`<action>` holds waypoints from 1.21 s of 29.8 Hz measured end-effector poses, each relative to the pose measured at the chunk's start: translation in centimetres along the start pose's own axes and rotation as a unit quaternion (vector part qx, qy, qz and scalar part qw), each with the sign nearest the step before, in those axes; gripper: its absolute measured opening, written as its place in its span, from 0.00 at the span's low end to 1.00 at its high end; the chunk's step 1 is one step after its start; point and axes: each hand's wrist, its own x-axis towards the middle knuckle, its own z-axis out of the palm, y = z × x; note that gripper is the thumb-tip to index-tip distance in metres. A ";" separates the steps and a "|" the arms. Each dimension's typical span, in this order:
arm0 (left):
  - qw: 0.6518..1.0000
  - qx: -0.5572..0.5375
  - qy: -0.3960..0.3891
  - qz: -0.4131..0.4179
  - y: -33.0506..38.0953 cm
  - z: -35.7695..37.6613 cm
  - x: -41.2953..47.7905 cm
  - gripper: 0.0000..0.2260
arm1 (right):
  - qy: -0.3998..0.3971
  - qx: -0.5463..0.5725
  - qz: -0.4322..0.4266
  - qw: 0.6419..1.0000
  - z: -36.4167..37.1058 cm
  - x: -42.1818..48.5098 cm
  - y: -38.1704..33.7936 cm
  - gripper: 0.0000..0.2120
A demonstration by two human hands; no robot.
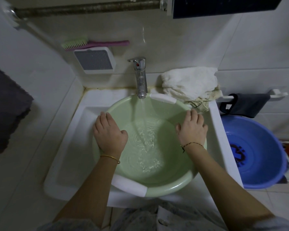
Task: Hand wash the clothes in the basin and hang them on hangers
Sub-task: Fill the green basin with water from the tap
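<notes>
Now the white sink (68, 147) fills the middle of the view, and inside it sits a pale green basin (173, 184) with white grips on its near and far rim. A blue basin (260, 164) stands at the right of the sink, lower down, with a dark printed pattern on its bottom; I cannot read any writing in it. A dark towel (8, 107) hangs at the left edge. On the far right corner of the sink lies a heap of white and cream clothes (190, 85), touching the green basin's rim. A dark cloth (245, 105) hangs on a white rail at the right wall.

The left hand (109, 132) rests on the left rim of the green basin, fingers curved over the edge and holding it. The right hand (192, 129) holds the right rim in the same way.

The chrome faucet (140, 77) pours water into the basin. A soap holder (95, 60) is on the wall, with a green and pink brush (93, 44) lying on top of it. No label is readable.
</notes>
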 end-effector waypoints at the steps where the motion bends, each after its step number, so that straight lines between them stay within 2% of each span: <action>1: 1.000 0.001 -0.001 0.000 0.0 0.0 0.0 0.34 | 0.000 0.001 0.000 1.000 0.0 0.0 0.0 0.31; 36: 1.000 0.000 0.000 0.002 0.1 -0.1 0.0 0.35 | -0.003 0.000 0.000 1.000 0.0 0.0 0.0 0.31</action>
